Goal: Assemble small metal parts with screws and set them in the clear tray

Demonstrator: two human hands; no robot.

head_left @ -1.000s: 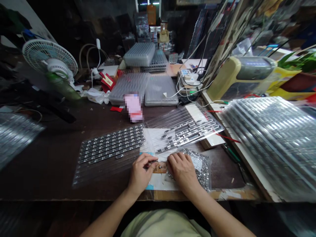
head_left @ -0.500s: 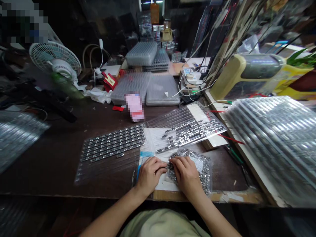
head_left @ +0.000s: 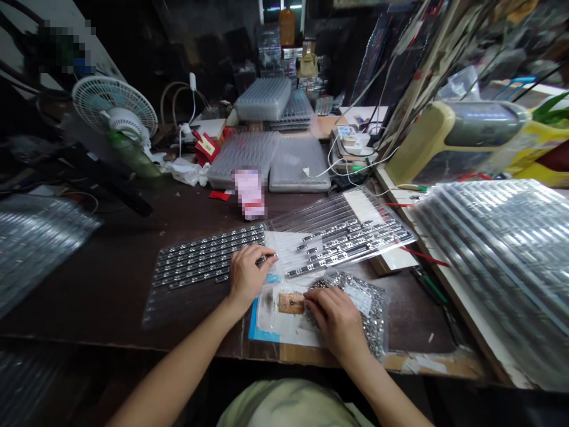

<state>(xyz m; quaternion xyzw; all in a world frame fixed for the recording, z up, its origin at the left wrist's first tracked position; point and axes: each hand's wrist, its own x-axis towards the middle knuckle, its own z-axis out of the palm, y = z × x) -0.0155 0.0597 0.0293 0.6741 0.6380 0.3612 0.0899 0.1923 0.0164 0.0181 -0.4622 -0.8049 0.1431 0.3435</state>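
Observation:
My left hand (head_left: 246, 274) rests on the right end of a clear plastic tray (head_left: 200, 264) filled with rows of small metal parts, and its fingers pinch one small metal part (head_left: 265, 258). My right hand (head_left: 334, 315) lies curled on a clear bag of loose metal parts (head_left: 367, 308), fingertips beside a small brown block (head_left: 291, 303) on white paper. A second clear tray (head_left: 351, 234), partly filled, lies just behind the hands.
A tall stack of clear trays (head_left: 498, 249) fills the right side. A white desk fan (head_left: 116, 115) stands at the back left. Grey tray stacks (head_left: 267, 154), cables and a charger (head_left: 353, 145) sit behind. More trays (head_left: 31, 237) lie at the left edge.
My left hand left the bag and moved up and left onto the filled tray with a small part. My right hand stayed on the bag. The brown block shows again between the hands.

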